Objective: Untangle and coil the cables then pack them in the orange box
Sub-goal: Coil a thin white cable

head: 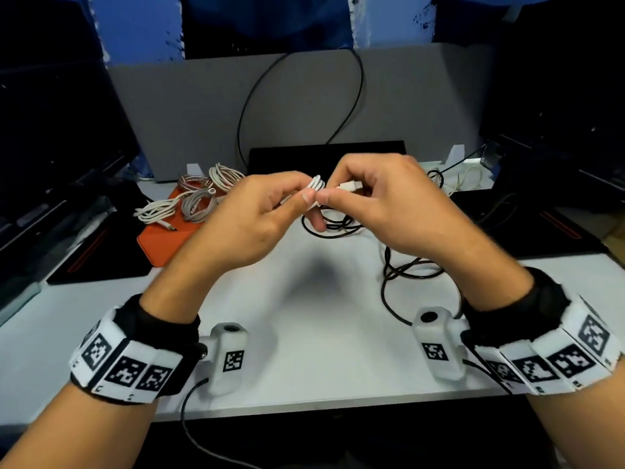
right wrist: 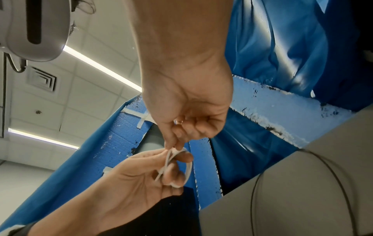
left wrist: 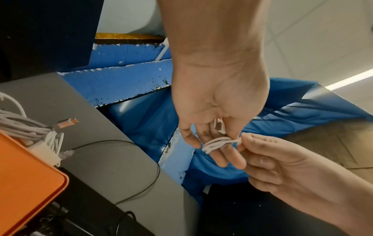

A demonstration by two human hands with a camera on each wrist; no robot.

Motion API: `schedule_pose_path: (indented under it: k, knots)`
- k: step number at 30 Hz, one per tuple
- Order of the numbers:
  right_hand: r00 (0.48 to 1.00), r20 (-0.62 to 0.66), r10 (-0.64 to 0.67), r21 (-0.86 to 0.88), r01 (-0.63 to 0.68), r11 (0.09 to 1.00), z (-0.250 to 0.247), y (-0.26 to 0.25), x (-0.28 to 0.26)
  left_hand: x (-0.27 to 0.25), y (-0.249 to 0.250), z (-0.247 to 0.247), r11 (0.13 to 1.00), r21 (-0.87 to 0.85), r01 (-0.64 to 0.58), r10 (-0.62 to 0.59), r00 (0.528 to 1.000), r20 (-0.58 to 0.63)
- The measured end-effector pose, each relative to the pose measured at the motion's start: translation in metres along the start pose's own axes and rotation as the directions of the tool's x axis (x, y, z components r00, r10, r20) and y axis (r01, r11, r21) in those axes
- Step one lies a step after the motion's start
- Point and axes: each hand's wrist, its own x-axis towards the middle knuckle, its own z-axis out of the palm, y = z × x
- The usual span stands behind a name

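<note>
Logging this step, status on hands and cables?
Left hand holds small white coil; right hand pinches its plug end. Coiled cables on orange box. Black cable loose.

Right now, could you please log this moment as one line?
left hand: holds white cable coil | right hand: pinches its plug end | orange box: several coiled cables
</note>
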Motion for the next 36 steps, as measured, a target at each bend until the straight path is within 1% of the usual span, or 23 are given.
schedule_pose_path:
  k: [1,2,4,6,8,10,12,14,15,16,18,21,23,26,28,29,31,32,34,36]
  knots:
    - [1.0,-0.028,0.004,0.031,-0.003,1.0,-0.002,-0.001,0.0,-0.001,0.001,-0.002,0.999,-0.05,0.019,-0.017,0.999,0.037]
    - [0.999,-0.049,-0.001,0.063,0.004,0.998,-0.003,-0.001,-0.001,-0.002,0.003,-0.002,0.99,-0.139,0.031,-0.022,0.998,0.064]
    - [0.997,-0.076,-0.022,0.127,0.031,0.991,-0.001,-0.003,-0.002,-0.002,0.004,-0.004,0.953,-0.3,0.032,-0.008,0.997,0.081]
    - [0.994,-0.099,-0.038,0.203,0.057,0.977,0.005,-0.002,-0.002,-0.001,0.003,-0.005,0.923,-0.383,0.024,0.009,0.996,0.084]
    - [0.993,-0.116,-0.011,0.338,0.05,0.94,0.012,0.001,0.001,-0.001,0.001,-0.005,0.874,-0.484,0.027,0.026,0.994,0.103]
    - [0.995,-0.085,0.05,0.47,-0.004,0.883,0.015,0.006,0.004,-0.001,0.0,-0.005,0.792,-0.61,0.035,0.03,0.995,0.096]
    - [0.997,0.019,0.076,0.5,-0.076,0.863,0.014,0.009,0.005,-0.001,0.003,-0.003,0.666,-0.745,0.052,0.004,0.997,0.073]
    - [0.994,0.092,0.055,0.519,-0.095,0.849,0.016,0.01,0.004,-0.001,0.006,0.0,0.547,-0.835,0.063,-0.006,0.997,0.071]
    - [0.993,0.097,0.062,0.555,-0.106,0.825,0.017,0.01,0.003,-0.001,0.007,0.002,0.515,-0.854,0.068,-0.002,0.997,0.078]
    - [0.993,0.09,0.079,0.599,-0.118,0.792,0.017,0.009,0.003,-0.001,0.006,0.004,0.502,-0.861,0.074,-0.001,0.996,0.085]
    - [0.992,0.059,0.111,0.643,-0.122,0.756,0.019,0.009,0.004,0.0,0.005,0.006,0.509,-0.857,0.083,-0.008,0.996,0.092]
    - [0.995,0.01,0.104,0.565,-0.092,0.82,0.018,0.011,0.006,0.002,0.006,0.009,0.54,-0.837,0.086,-0.043,0.996,0.074]
    - [0.995,-0.022,0.094,0.515,-0.069,0.855,0.016,0.012,0.007,0.003,0.007,0.011,0.577,-0.813,0.078,-0.066,0.997,0.048]
    - [0.995,-0.064,0.079,0.509,-0.035,0.86,0.008,0.012,0.007,0.005,0.005,0.015,0.648,-0.758,0.073,-0.108,0.994,0.003]
    - [0.995,-0.054,0.083,0.543,-0.041,0.839,0.005,0.011,0.007,0.005,0.002,0.016,0.664,-0.742,0.089,-0.137,0.991,-0.003]
    - [0.995,-0.038,0.093,0.58,-0.054,0.813,0.005,0.01,0.007,0.006,0.0,0.016,0.669,-0.736,0.104,-0.145,0.989,0.009]
    - [0.993,0.0,0.118,0.645,-0.09,0.759,0.006,0.011,0.008,0.006,-0.002,0.016,0.681,-0.716,0.154,-0.168,0.984,0.052]
    - [0.992,0.006,0.128,0.647,-0.102,0.756,0.006,0.013,0.008,0.005,-0.003,0.015,0.695,-0.694,0.189,-0.19,0.979,0.076]
    - [0.991,-0.001,0.132,0.582,-0.106,0.806,0.003,0.016,0.01,0.004,-0.004,0.01,0.728,-0.639,0.249,-0.238,0.966,0.105]
    - [0.994,-0.006,0.112,0.467,-0.096,0.879,-0.002,0.019,0.01,0.004,-0.003,0.003,0.737,-0.623,0.264,-0.268,0.959,0.09]
